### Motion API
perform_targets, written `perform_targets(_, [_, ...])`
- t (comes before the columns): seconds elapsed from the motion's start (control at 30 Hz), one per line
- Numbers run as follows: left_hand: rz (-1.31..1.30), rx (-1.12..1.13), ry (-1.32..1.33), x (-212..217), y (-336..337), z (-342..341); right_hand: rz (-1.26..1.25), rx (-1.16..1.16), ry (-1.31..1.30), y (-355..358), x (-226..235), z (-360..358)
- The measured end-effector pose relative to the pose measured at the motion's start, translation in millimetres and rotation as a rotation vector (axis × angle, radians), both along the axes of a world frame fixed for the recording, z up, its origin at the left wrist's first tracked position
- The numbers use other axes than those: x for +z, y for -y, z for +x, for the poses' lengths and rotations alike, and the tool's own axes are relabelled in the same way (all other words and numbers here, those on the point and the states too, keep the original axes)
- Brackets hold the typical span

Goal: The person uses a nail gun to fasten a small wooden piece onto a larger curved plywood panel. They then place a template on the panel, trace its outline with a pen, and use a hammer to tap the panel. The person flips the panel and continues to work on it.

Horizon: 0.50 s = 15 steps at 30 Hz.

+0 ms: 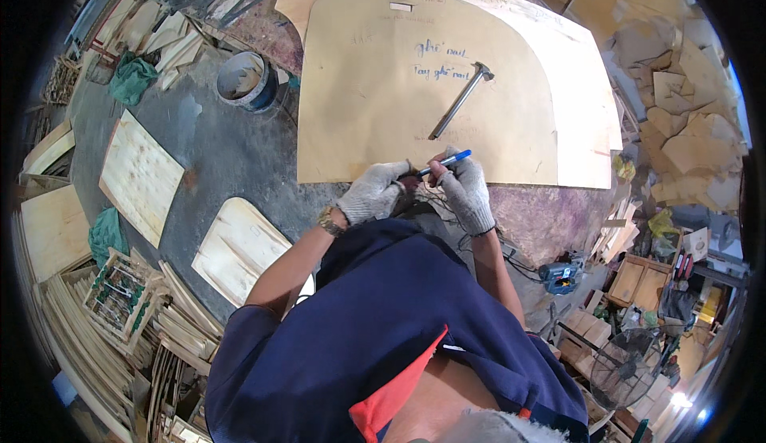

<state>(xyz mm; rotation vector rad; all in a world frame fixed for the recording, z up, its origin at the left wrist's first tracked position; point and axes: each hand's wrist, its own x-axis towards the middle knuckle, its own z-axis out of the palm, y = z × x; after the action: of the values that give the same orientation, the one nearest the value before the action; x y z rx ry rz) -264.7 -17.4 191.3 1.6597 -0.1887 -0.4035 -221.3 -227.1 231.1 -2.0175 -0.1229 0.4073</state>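
Note:
In front of my body, my right hand (464,193) wears a light knitted glove and pinches a blue and white pen (447,161). The pen slants, its blue end up to the right. My left hand (373,194), gloved too, is closed at the pen's lower left end; what its dark fingertips grip is hidden. Just beyond both hands lies a large tan template sheet (351,116) with one rounded corner, a small slot and handwriting. A hammer (463,100) rests on it, head away from me. Under the sheet, paler plywood (586,84) sticks out at the right.
A bucket (246,81) stands left of the template. Two plywood panels (142,178) (243,248) lie on the grey floor at left. Stacked wood strips (84,339) fill the lower left. At right are a blue power tool (560,277), a fan (626,367) and heaped tan offcuts (678,100).

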Motion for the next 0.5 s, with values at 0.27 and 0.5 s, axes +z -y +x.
perform_targets(0.27, [0.274, 0.145, 0.581, -11, 35, 29, 0.268, -0.223, 0.08, 16, 24, 0])
perform_targets(0.5, [0.445, 0.15, 0.156, -69, 64, 80, -0.08, -0.559, 1.015, 129, 230, -18])
